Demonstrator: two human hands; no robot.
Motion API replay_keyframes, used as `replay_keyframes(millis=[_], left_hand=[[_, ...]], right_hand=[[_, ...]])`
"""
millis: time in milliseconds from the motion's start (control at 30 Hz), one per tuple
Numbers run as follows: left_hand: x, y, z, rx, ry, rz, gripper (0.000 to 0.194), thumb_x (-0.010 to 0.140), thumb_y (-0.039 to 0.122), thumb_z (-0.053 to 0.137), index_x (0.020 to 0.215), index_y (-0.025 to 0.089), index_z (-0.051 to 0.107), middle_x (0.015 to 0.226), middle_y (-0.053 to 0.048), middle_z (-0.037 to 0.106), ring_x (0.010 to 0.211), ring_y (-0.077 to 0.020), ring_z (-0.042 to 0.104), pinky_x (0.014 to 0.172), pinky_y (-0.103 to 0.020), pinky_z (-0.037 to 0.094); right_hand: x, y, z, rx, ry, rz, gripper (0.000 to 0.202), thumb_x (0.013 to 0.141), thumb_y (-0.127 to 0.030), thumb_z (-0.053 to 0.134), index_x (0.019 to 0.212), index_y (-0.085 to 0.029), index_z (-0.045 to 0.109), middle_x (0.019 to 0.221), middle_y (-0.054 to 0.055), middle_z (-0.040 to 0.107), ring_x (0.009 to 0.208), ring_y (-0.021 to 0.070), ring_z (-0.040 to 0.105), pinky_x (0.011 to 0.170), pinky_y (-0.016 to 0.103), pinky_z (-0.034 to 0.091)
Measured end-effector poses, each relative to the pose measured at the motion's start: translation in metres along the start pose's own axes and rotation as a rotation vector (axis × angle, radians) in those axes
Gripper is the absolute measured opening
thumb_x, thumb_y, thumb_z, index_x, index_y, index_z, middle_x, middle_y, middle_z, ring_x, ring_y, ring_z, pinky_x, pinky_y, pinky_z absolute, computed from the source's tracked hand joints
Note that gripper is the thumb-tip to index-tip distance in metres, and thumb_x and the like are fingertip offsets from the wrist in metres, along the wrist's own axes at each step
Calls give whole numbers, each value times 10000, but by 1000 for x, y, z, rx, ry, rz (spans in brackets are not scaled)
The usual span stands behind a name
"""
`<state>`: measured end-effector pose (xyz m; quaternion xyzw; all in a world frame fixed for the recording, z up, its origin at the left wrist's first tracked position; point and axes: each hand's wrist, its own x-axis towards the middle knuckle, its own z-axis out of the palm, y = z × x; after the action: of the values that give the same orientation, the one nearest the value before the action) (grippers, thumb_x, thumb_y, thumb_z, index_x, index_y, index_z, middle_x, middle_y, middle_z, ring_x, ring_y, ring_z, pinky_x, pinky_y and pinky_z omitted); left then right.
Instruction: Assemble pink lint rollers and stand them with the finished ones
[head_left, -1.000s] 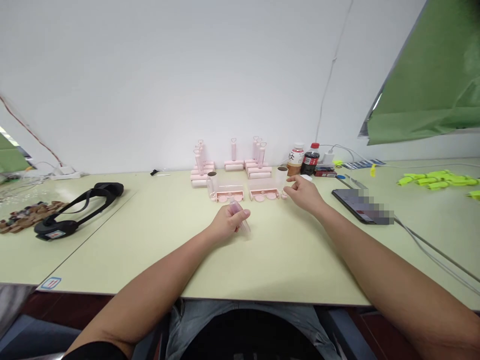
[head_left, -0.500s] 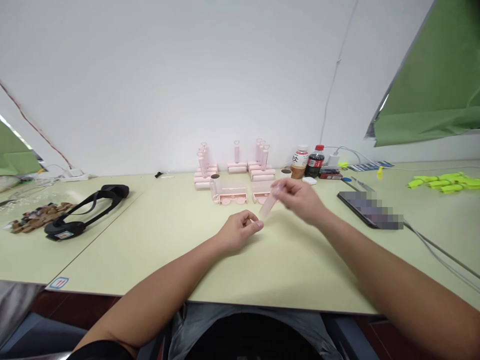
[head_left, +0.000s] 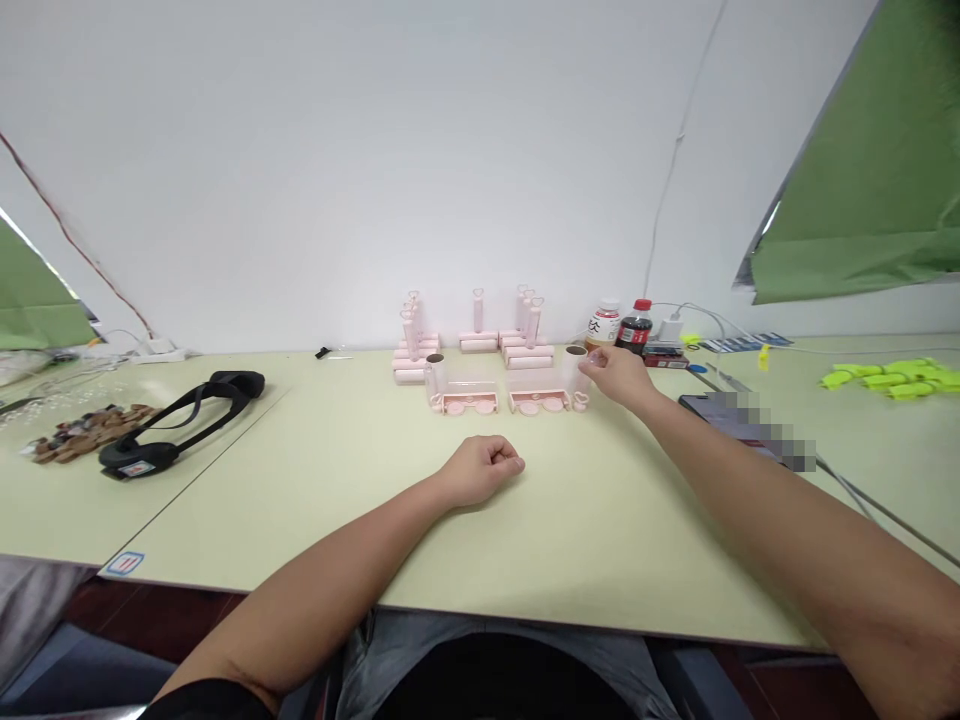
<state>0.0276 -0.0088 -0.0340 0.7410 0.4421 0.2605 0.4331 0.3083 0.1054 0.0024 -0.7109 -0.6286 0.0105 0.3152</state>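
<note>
Since half a second ago, your right hand (head_left: 619,378) has carried the pale tube (head_left: 584,383) rightward to the dark-mouthed cup (head_left: 572,364), fingers (head_left: 589,361) by its rim, grasping or released you cannot tell, while your left hand (head_left: 480,470) lies loosely clenched, left of and nearer you than that cup.

Passable across the bare front of the table (head_left: 330,520), save around the left hand (head_left: 480,471) resting near its middle. Blocked toward the wall (head_left: 480,150) by pink stands (head_left: 480,341), upright tubes (head_left: 478,311) and, nearer, two boxes (head_left: 470,404) divided by a thin gap. Crowded rightward by the right hand (head_left: 620,377) beside the white cup (head_left: 574,371), bottles (head_left: 636,329) and phone (head_left: 709,408). Open leftward as far as the headset (head_left: 146,456).
</note>
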Motion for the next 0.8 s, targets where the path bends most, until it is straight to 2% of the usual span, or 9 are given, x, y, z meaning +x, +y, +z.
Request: replay_keyframes(millis=[200,400,500,567,600,700,733,800], left_hand=[[0,0,0,10,-7,16,266,786,427,575,785,164,613,623,39,477,571,-100,398,545,-241,317],[1,-3,0,5,-22,28,267,783,436,579,790,171,617,615,43,474,562,-100,400,538,-241,314],[1,-3,1,-2,-27,31,263,780,432,582,788,173,620,615,41,481,560,-101,403,536,-241,318],[1,-2,1,-5,-23,33,258,775,427,589,778,171,623,616,39,488,560,-101,408,536,-242,321],[1,-2,1,-3,-22,34,256,773,424,590,772,170,623,617,37,491,559,-101,410,536,-241,322],[1,-1,1,3,-18,37,255,777,418,587,766,165,622,620,34,494,557,-99,409,531,-238,321],[1,-2,1,1,-18,38,256,779,418,586,770,165,621,619,35,493,555,-98,408,528,-237,318],[0,-2,1,-6,-18,37,254,783,417,584,778,166,621,614,38,488,551,-97,403,522,-235,312]], right_hand=[[0,-2,9,-43,-24,-15,310,796,-330,582,1023,-136,666,994,121,704,884,251,632,679,295,401],[-3,1,1,40,36,-2,325,778,-372,615,1026,-162,633,925,91,701,817,233,630,656,287,401],[-10,-7,-5,52,99,-28,284,803,-355,579,1007,-163,632,850,77,699,762,220,623,639,284,396],[-20,-19,-4,57,108,-106,261,833,-319,530,1012,-166,643,812,68,701,732,207,619,644,282,400],[-27,-26,-1,61,63,-177,250,846,-304,508,996,-168,655,811,68,707,733,201,622,657,279,405],[-50,-50,16,49,-206,-434,246,858,-274,484,969,-185,685,878,62,732,766,193,634,670,271,411],[-57,-58,23,27,-253,-497,263,871,-281,475,997,-192,688,945,63,734,812,197,638,695,274,415],[-68,-70,36,-50,-281,-514,305,881,-293,471,1084,-194,677,1035,78,725,909,220,638,730,286,414]])
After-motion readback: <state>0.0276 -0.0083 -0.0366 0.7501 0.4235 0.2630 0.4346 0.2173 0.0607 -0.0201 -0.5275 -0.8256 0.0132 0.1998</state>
